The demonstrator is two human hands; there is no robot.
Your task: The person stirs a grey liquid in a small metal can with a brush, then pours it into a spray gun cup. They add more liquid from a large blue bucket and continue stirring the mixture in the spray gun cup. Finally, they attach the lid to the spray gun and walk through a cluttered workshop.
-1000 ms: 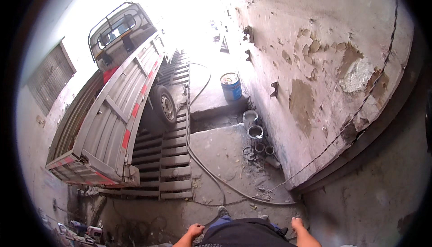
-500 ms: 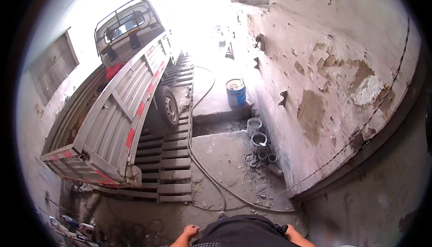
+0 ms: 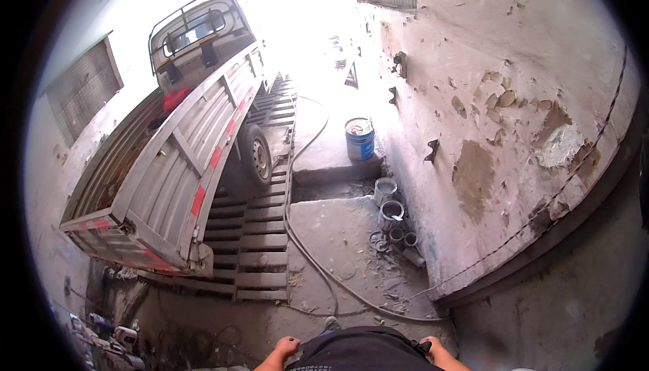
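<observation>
My left hand [image 3: 289, 345] is beside the left edge of my dark shirt [image 3: 365, 351], its fingers curled closed and nothing showing in them. On the other side of the shirt my right hand [image 3: 430, 344] is also closed, against a small dark object [image 3: 422, 348] that I cannot make out. Both hands hang low, apart from the things around me. One shoe [image 3: 331, 325] shows just ahead of the shirt. A grey hose [image 3: 318, 271] runs along the floor in front of me.
A small flatbed truck [image 3: 169, 192] stands at the left on a slatted metal platform [image 3: 262, 261]. Along the peeling wall [image 3: 473, 175] at right are a blue drum [image 3: 360, 142], several open cans [image 3: 391, 214] and debris. A recess [image 3: 331, 191] crosses the floor. A twisted cable [image 3: 514, 242] hangs along the wall.
The view has shifted slightly, so the truck and wall sit a little farther right. More of the shoe shows. Both hands stay low at my sides, still closed.
</observation>
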